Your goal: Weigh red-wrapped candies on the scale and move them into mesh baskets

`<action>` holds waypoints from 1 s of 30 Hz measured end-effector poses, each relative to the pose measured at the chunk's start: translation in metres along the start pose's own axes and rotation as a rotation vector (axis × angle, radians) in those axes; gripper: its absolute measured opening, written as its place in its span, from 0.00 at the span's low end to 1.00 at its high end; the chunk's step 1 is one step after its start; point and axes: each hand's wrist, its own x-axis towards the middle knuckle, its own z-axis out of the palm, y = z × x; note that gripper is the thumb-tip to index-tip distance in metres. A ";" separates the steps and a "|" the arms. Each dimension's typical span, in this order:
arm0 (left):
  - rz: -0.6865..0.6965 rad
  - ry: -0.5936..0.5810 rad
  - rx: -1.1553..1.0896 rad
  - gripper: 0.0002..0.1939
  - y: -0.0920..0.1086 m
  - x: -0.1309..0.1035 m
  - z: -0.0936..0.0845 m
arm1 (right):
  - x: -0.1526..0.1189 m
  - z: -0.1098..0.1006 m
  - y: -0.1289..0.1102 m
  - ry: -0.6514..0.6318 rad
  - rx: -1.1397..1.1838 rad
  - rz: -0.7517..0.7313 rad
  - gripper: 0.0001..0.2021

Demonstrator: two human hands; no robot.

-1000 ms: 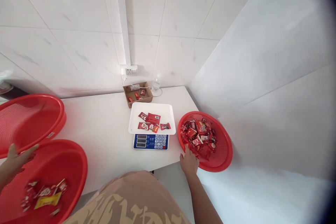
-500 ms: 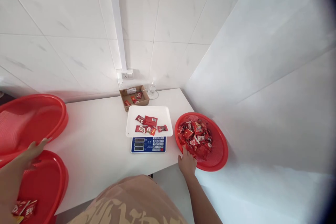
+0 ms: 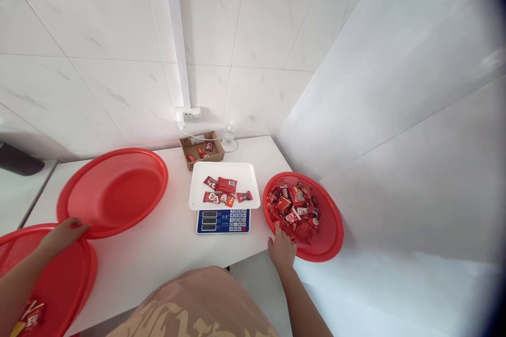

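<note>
My left hand [image 3: 65,236] grips the near rim of an oval red basket [image 3: 134,189] with nothing in it, on the left of the table. Below that hand is another red basket [image 3: 67,274] with a few wrapped snacks [image 3: 29,318]. My right hand [image 3: 283,247] is at the near-left rim of a third red basket [image 3: 334,221], its fingertips at the red snack packets [image 3: 296,210] heaped inside; whether it pinches one is hidden. Between the hands, a scale [image 3: 223,222] bears a white tray [image 3: 247,174] with several red packets [image 3: 226,185].
Behind the scale is a small cardboard box [image 3: 215,155] with a few packets. Beside it are a clear glass [image 3: 228,136] and a white cable. A wall socket [image 3: 192,115] is above. A dark object [image 3: 19,159] lies at the far left.
My left hand has closed on the rim of the upper left basket, which has moved right, toward the scale, and now shows whole. My right hand has hardly moved.
</note>
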 end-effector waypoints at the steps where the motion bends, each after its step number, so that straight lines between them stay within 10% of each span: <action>1: 0.007 -0.033 0.012 0.11 0.003 -0.001 0.002 | 0.000 0.000 0.000 -0.001 0.000 0.002 0.24; 10: -0.020 0.081 0.247 0.24 0.050 -0.020 -0.001 | 0.000 0.000 0.000 0.001 0.001 0.006 0.25; 14: 0.319 0.323 0.290 0.27 0.098 -0.037 0.010 | 0.000 -0.002 -0.001 0.002 0.005 0.001 0.24; 18: 0.836 0.130 0.219 0.29 0.187 -0.060 0.046 | -0.001 -0.005 -0.002 -0.023 -0.012 0.005 0.25; 23: 1.030 -0.200 0.233 0.38 0.284 -0.070 0.094 | 0.000 -0.005 -0.001 -0.033 -0.008 -0.001 0.26; 30: 1.078 -0.217 0.282 0.24 0.319 -0.056 0.105 | 0.003 -0.002 0.001 -0.041 -0.002 -0.013 0.26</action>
